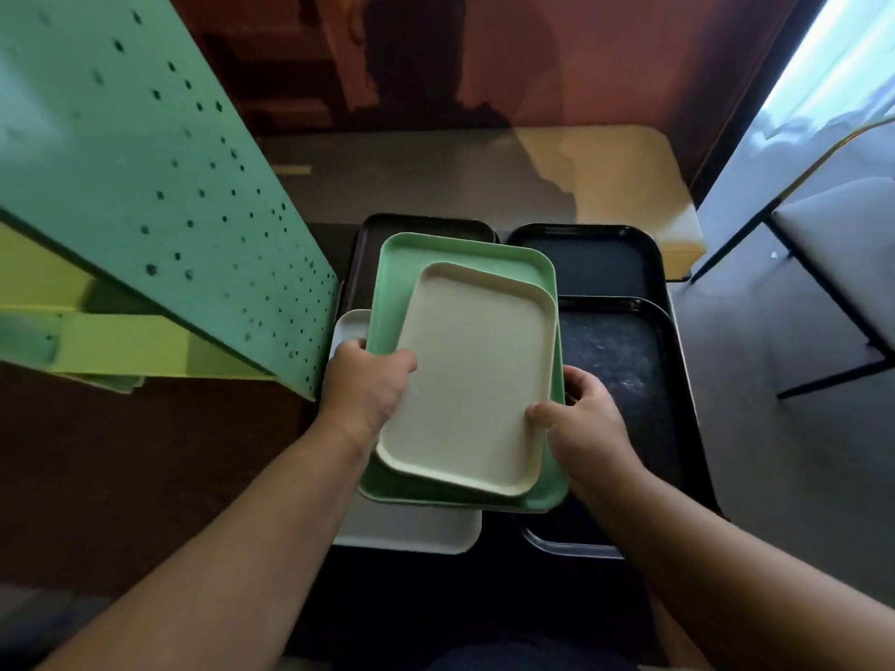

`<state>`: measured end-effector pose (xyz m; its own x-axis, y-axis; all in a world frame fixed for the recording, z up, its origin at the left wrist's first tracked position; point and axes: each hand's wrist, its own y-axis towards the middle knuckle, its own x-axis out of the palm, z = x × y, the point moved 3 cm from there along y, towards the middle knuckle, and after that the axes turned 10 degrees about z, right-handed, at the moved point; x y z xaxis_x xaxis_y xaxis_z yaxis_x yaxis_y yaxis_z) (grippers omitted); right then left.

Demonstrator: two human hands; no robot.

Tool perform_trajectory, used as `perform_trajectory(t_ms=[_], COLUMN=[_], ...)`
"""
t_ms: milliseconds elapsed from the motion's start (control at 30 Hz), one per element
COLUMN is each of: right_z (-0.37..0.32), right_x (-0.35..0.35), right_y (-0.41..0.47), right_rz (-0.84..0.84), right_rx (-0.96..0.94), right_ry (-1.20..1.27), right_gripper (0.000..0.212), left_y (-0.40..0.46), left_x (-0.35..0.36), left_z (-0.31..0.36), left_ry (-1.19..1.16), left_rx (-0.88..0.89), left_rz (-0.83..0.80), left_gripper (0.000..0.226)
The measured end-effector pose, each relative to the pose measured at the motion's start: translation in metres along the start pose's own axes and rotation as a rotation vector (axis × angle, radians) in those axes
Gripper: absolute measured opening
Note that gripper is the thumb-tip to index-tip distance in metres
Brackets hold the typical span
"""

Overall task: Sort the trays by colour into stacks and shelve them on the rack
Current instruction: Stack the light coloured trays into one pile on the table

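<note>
A small cream tray [477,375] lies inside a larger green tray [455,254], and both are held up in front of me. My left hand [368,380] grips their left edge with the thumb on the cream tray. My right hand [586,414] grips the right edge, thumb on the cream tray's rim. Beneath them lies a white tray [411,530]. A dark brown tray [387,225] sits behind. Black trays [624,360] lie to the right, one further back [591,259].
A green perforated rack panel [160,176] with yellow-green shelves [121,341] stands at the left. A cream bench [629,186] is behind the trays. A chair with black legs [833,263] stands at the right on grey floor.
</note>
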<state>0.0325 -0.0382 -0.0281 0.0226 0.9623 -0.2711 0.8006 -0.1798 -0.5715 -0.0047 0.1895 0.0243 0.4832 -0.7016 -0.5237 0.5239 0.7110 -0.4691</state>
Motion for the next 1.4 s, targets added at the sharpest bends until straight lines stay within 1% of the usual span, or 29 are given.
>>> perform_trajectory(t_ms=[67, 133, 167, 200, 233, 267, 300, 400, 467, 500, 600, 767, 867, 967, 1067, 1167, 1267, 1300, 1400], right_z=[0.008, 0.015, 0.018, 0.021, 0.023, 0.025, 0.026, 0.029, 0.029, 0.029, 0.029, 0.029, 0.029, 0.033, 0.038, 0.041, 0.036, 0.036, 0.033], right_x=[0.015, 0.027, 0.032, 0.037, 0.042, 0.046, 0.05, 0.061, 0.067, 0.069, 0.072, 0.075, 0.077, 0.083, 0.091, 0.096, 0.094, 0.091, 0.079], right_y=[-0.011, -0.019, -0.022, -0.026, -0.029, -0.033, -0.036, -0.042, -0.043, -0.043, -0.042, -0.039, -0.035, -0.031, -0.032, -0.03, -0.029, -0.028, -0.028], right_rz=[-0.029, -0.056, -0.061, -0.065, -0.07, -0.069, -0.064, -0.062, -0.077, -0.083, -0.08, -0.085, -0.046, -0.002, 0.03, 0.047, 0.064, 0.079, 0.125], right_rx=[0.006, 0.018, 0.028, 0.039, 0.049, 0.054, 0.058, 0.077, 0.1, 0.112, 0.116, 0.036, 0.006, 0.028, 0.082, 0.1, 0.125, 0.129, 0.11], right_ry=[-0.035, -0.069, -0.082, -0.096, -0.107, -0.122, -0.131, -0.141, -0.142, -0.138, -0.132, -0.252, -0.332, -0.342, -0.344, -0.306, -0.189, -0.168, -0.109], right_gripper=[0.062, 0.061, 0.061, 0.061, 0.062, 0.062, 0.063, 0.062, 0.061, 0.06, 0.058, 0.065, 0.069, 0.072, 0.075, 0.069, 0.052, 0.048, 0.044], left_y=[0.001, 0.003, 0.003, 0.004, 0.007, 0.01, 0.014, 0.023, 0.028, 0.03, 0.035, 0.04, 0.045, 0.047, 0.047, 0.051, 0.053, 0.049, 0.039], left_x=[-0.016, -0.029, -0.034, -0.038, -0.041, -0.044, -0.046, -0.051, -0.053, -0.054, -0.056, -0.058, -0.059, -0.059, -0.058, -0.055, -0.055, -0.055, -0.051], left_z=[-0.015, -0.034, -0.042, -0.052, -0.061, -0.07, -0.08, -0.097, -0.103, -0.104, -0.104, -0.103, -0.103, -0.104, -0.105, -0.105, -0.101, -0.097, -0.092], left_ry=[-0.024, -0.034, -0.034, -0.033, -0.037, -0.042, -0.041, -0.05, -0.043, -0.036, 0.004, 0.106, 0.184, 0.233, 0.236, 0.213, 0.154, 0.125, 0.005], left_rx=[-0.029, -0.06, -0.075, -0.092, -0.111, -0.127, -0.136, -0.142, -0.144, -0.139, -0.141, -0.094, -0.073, -0.099, -0.134, -0.154, -0.171, -0.179, -0.21], left_rz=[0.027, 0.036, 0.036, 0.029, 0.024, 0.028, 0.027, 0.029, 0.021, 0.009, -0.033, -0.087, -0.13, -0.175, -0.209, -0.201, -0.159, -0.146, -0.124], left_gripper=[0.022, 0.023, 0.028, 0.039, 0.055, 0.065, 0.069, 0.065, 0.066, 0.07, 0.094, 0.093, 0.088, 0.093, 0.096, 0.1, 0.108, 0.104, 0.084])
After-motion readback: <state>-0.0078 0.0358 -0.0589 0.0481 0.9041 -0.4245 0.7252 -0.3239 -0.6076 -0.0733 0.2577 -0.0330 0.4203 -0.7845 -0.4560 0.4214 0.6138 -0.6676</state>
